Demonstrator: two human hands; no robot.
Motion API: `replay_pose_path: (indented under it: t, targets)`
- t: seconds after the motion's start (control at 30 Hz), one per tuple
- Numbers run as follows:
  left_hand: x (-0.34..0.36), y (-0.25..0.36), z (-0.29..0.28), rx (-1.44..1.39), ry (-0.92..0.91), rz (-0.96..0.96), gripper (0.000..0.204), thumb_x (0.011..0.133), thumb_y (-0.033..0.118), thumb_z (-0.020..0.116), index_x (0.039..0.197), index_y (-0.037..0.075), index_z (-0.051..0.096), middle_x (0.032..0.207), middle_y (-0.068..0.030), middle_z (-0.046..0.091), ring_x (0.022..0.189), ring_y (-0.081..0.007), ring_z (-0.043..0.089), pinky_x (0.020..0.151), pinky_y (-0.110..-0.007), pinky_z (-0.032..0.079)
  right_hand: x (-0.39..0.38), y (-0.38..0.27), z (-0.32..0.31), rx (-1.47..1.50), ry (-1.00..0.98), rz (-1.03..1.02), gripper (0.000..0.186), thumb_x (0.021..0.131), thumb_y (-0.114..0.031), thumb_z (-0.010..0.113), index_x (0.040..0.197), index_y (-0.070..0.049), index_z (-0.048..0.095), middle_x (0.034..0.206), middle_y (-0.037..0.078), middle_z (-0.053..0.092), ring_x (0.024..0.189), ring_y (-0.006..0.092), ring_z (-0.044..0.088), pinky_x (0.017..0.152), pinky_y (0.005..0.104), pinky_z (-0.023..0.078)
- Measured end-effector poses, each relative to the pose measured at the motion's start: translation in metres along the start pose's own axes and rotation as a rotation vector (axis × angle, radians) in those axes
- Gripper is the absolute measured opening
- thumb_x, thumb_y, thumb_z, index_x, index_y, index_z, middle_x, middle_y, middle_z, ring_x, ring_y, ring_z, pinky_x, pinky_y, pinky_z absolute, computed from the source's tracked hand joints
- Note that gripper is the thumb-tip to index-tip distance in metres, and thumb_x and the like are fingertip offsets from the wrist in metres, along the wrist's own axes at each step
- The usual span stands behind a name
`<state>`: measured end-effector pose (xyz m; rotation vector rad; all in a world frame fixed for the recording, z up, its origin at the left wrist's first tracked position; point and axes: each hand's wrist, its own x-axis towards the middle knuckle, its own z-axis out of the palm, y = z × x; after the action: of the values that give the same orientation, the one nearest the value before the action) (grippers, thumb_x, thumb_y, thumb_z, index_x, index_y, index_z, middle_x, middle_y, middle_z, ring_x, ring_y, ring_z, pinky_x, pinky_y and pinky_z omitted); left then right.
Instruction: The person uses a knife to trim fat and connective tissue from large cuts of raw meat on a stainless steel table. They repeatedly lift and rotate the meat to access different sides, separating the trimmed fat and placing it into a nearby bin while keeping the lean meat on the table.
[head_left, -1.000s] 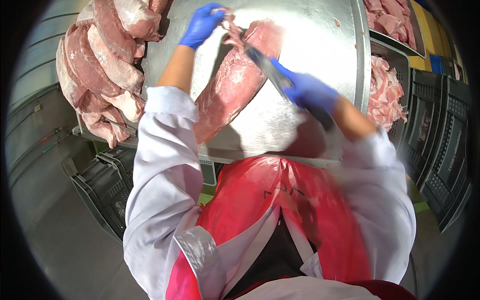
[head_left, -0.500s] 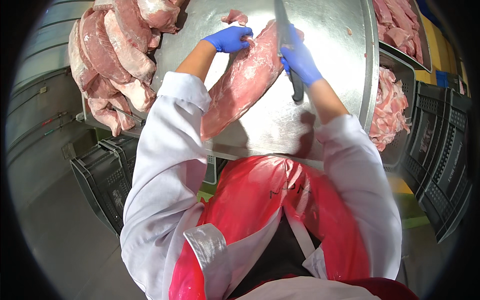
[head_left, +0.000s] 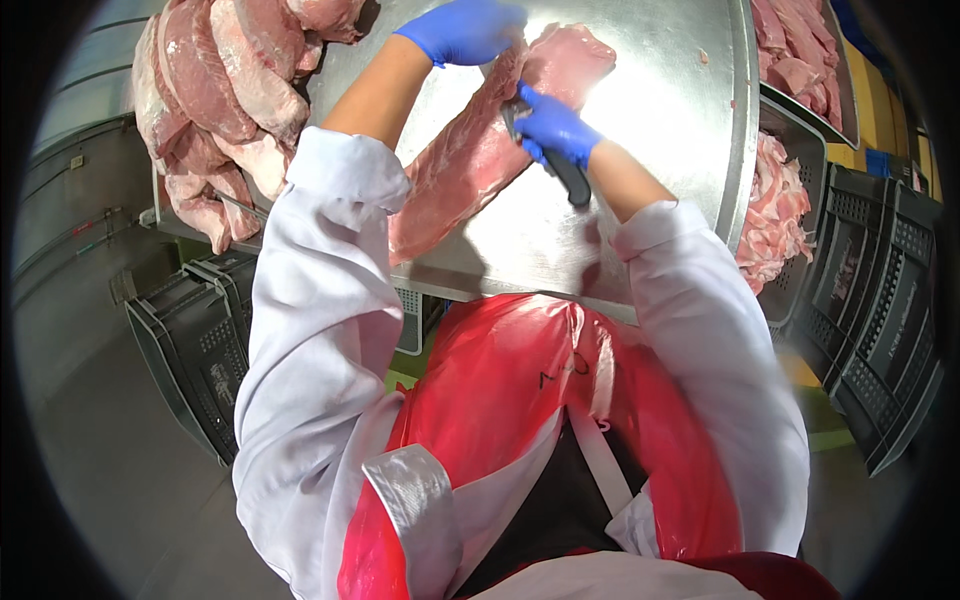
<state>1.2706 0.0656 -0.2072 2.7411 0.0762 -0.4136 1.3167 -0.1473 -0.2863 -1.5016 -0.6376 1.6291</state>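
A long piece of pink raw meat (head_left: 465,165) lies slantwise on the metal table, its far end to the right. At its far left edge, my left hand (head_left: 462,32), in a blue glove, is closed on a strip of meat (head_left: 506,75) lifted along that edge. My right hand (head_left: 556,126), also blue-gloved, grips a knife by its black handle (head_left: 572,186), which points back toward me. The knife is at the middle of the long piece; most of its blade is hidden by the strip and my hand.
Large cuts of meat (head_left: 215,90) are heaped at the table's left. On the right stand a tray of meat pieces (head_left: 795,50), a bin of pale trimmings (head_left: 772,215) and dark crates (head_left: 868,300). Another dark crate (head_left: 195,340) is below the left side. The metal table (head_left: 670,120) has a raised right rim.
My left hand has moved away from me, raising the strip. My right hand has come nearer and left, bringing the knife from above the far end down to the meat's middle.
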Motion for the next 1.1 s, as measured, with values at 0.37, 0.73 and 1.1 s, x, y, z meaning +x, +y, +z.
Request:
replay_pose_path:
  t: [0.37,0.73,1.1]
  targets:
    - [-0.134,-0.03,-0.073,0.015,0.484,-0.092,0.031,0.088,0.012,0.062,0.116,0.0,0.062,0.099,-0.0257,0.068,0.094,-0.0426,0.066,0.083,-0.046,0.053,-0.044,0.028,0.101,-0.196,-0.177,0.057,0.077,0.097,-0.013,0.049,0.162,-0.027,0.012,0.077,0.006,0.062,0.055,0.0121,0.055,0.054,0.0296,0.051]
    - [-0.283,-0.13,0.08,0.135,-0.039,-0.408,0.095,0.07,0.033,0.084,0.151,0.011,0.04,0.146,-0.0179,0.05,0.133,-0.0365,0.049,0.113,-0.043,0.039,-0.072,0.041,0.091,-0.162,0.116,-0.062,0.076,0.095,-0.004,0.054,0.162,-0.019,0.021,0.083,0.0,0.057,0.066,0.0083,0.053,0.061,0.025,0.049]
    - [-0.238,-0.041,0.092,-0.202,-0.095,-0.292,0.036,0.086,0.014,0.061,0.119,0.008,0.049,0.103,-0.0215,0.068,0.097,-0.0428,0.065,0.082,-0.048,0.051,-0.011,0.044,0.202,-0.276,0.023,-0.023,0.078,0.091,-0.003,0.053,0.161,-0.014,0.02,0.08,0.009,0.064,0.056,0.0131,0.057,0.053,0.029,0.051]
